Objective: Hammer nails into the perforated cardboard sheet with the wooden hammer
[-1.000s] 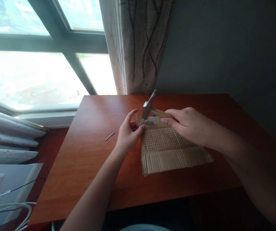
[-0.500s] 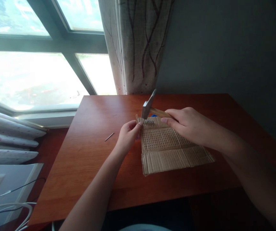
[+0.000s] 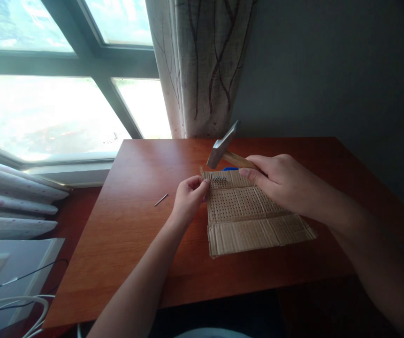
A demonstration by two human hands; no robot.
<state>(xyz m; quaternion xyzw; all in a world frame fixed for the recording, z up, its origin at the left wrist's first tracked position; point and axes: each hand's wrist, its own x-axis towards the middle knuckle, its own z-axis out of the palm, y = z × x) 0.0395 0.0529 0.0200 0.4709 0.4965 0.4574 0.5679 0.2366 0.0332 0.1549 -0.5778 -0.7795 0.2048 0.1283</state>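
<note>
My right hand (image 3: pixel 275 178) is wrapped round the wooden handle of a hammer (image 3: pixel 219 149), its metal head raised a little above the cardboard's far left corner. My left hand (image 3: pixel 191 192) is closed at the left edge of the perforated cardboard (image 3: pixel 237 204), thumb on top and fingers pinched there. Whether a nail is also between those fingertips I cannot make out. Beside the thumb, a short row of nails (image 3: pixel 218 179) stands in the cardboard. Part of the cardboard's right side is hidden under my right hand.
A single loose nail (image 3: pixel 161 200) lies on the wooden table (image 3: pixel 127 234), left of my left hand. Behind the cardboard, a blue object (image 3: pixel 230 169) shows partly. A window and curtain (image 3: pixel 205 70) stand beyond the table; cables (image 3: pixel 22 305) hang at the lower left.
The hammer head has risen off the spot by my left thumb and moved slightly right, with my right hand drawing back. My left hand stays at the cardboard's edge.
</note>
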